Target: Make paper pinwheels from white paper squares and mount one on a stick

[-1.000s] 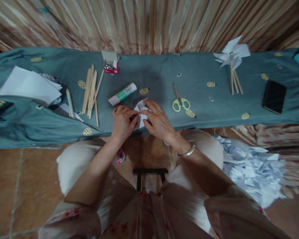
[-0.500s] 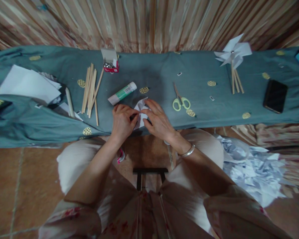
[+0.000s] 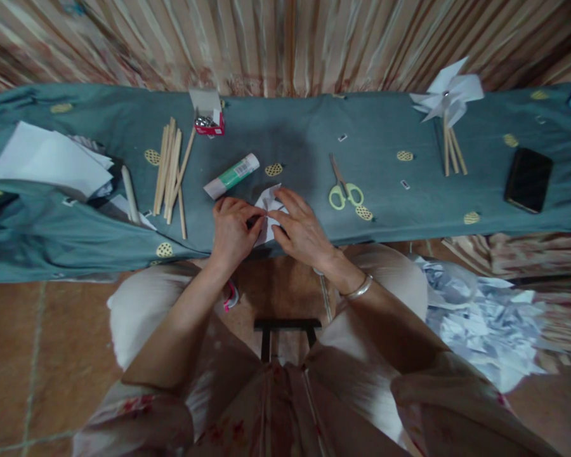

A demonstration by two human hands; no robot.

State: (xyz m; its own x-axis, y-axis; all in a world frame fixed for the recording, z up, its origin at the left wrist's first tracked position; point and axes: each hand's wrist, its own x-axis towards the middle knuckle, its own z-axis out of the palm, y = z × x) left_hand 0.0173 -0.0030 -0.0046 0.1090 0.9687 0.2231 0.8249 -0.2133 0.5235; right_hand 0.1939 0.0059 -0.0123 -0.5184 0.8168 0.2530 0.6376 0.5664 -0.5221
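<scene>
Near the front edge of the cloth-covered table (image 3: pixel 304 127) lies a folded white paper pinwheel (image 3: pixel 265 236), partly covered by my fingers. From its left side my left hand (image 3: pixel 233 230) pinches the paper close to the centre, thumb and fingers closed. My right hand (image 3: pixel 302 228) comes in from the right, its fingers bent over the paper and pressed to the middle. Whether a pin is between the fingertips is too small to tell. Just beyond my left hand rests a glue stick (image 3: pixel 231 176). Scissors (image 3: pixel 344 190) with green handles lie to the right.
Wooden sticks (image 3: pixel 170 171) and an open red box (image 3: pixel 210 125) of shiny metal pins sit at the left, past them white paper sheets (image 3: pixel 52 158). Finished pinwheels (image 3: pixel 447 95) on sticks and a black phone (image 3: pixel 529 179) lie right. Paper pinwheels (image 3: pixel 485 330) fill a bag below.
My hands hold almost the same pose on the paper, with only slight finger movement. The whole view has shifted a little.
</scene>
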